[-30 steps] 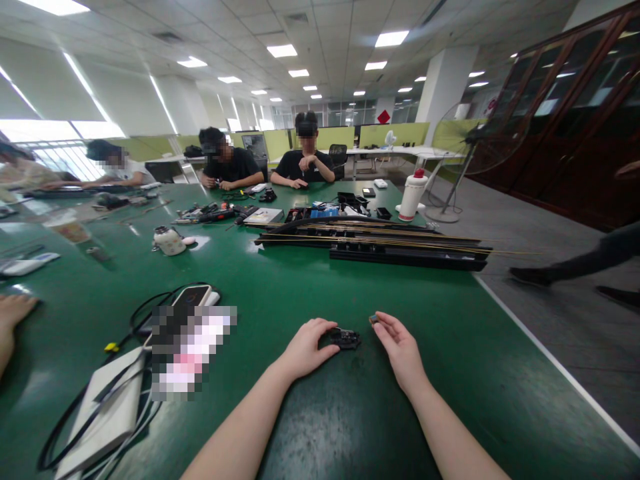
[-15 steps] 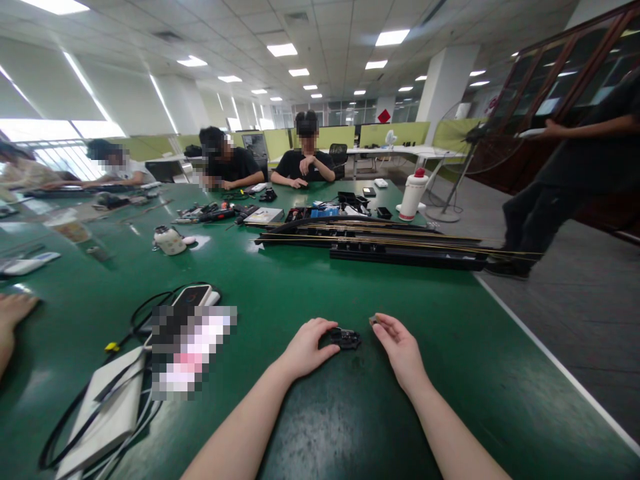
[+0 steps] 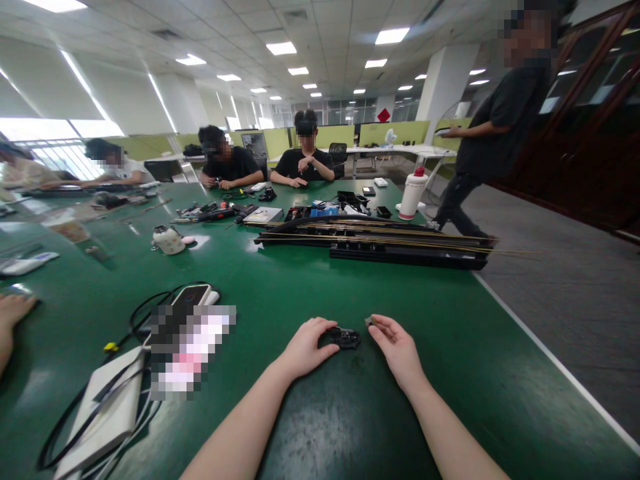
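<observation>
My left hand [image 3: 309, 347] rests on the green table, thumb and fingers closed on the left end of a small black mechanical part [image 3: 346, 338]. That part lies on the tabletop; its exact kind is too small to make out. Just right of it, my right hand [image 3: 397, 350] pinches a small greyish piece [image 3: 370, 321] between thumb and fingertips. A narrow gap separates this piece from the black part.
Long black rails with thin yellowish rods [image 3: 400, 247] lie across the table ahead. A white bottle with a red cap [image 3: 413, 195] stands behind them. Phones, cables and a white notebook-like slab [image 3: 107, 403] lie at left. Another person's hand [image 3: 15, 310] rests at the left edge.
My right hand has shifted slightly left with the greyish piece, closer to the black part. My left hand stays put. A person at the right has walked further left past the table.
</observation>
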`<state>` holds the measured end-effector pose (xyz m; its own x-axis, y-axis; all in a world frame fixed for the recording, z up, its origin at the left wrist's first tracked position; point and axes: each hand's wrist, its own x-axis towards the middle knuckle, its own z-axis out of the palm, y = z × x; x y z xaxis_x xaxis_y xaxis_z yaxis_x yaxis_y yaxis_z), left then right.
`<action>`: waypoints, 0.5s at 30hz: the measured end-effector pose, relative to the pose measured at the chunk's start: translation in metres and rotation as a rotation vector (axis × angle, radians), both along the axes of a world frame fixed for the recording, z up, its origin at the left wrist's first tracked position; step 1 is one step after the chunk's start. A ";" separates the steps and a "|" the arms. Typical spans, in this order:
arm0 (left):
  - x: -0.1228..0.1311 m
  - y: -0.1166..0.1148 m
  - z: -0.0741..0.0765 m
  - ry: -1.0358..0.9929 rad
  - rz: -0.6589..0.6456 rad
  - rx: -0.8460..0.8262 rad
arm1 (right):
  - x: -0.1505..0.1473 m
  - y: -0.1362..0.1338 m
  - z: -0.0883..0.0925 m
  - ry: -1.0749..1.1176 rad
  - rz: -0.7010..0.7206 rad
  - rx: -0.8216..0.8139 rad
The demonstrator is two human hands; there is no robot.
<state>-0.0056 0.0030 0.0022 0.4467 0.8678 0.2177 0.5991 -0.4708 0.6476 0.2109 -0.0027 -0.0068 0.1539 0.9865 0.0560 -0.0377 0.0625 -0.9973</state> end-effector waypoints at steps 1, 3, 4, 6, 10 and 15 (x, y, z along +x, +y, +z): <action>0.000 0.000 0.000 -0.002 0.000 0.002 | 0.000 0.000 -0.001 -0.017 0.016 0.008; 0.000 0.000 0.000 -0.004 0.001 0.005 | -0.002 -0.002 -0.001 -0.084 0.049 0.028; 0.000 0.000 0.000 -0.006 0.001 0.006 | -0.003 -0.003 -0.001 -0.138 0.061 0.047; 0.000 0.000 0.000 -0.009 0.001 0.007 | -0.004 -0.005 0.001 -0.275 0.076 0.110; 0.001 0.000 0.001 -0.009 0.001 0.002 | -0.008 -0.009 0.006 -0.450 0.122 0.273; 0.001 0.000 0.001 -0.014 -0.001 0.022 | -0.011 -0.011 0.005 -0.611 0.187 0.312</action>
<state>-0.0048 0.0032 0.0029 0.4448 0.8621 0.2426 0.5896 -0.4858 0.6453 0.2000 -0.0136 -0.0023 -0.1659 0.9171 0.3626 0.4847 0.3960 -0.7799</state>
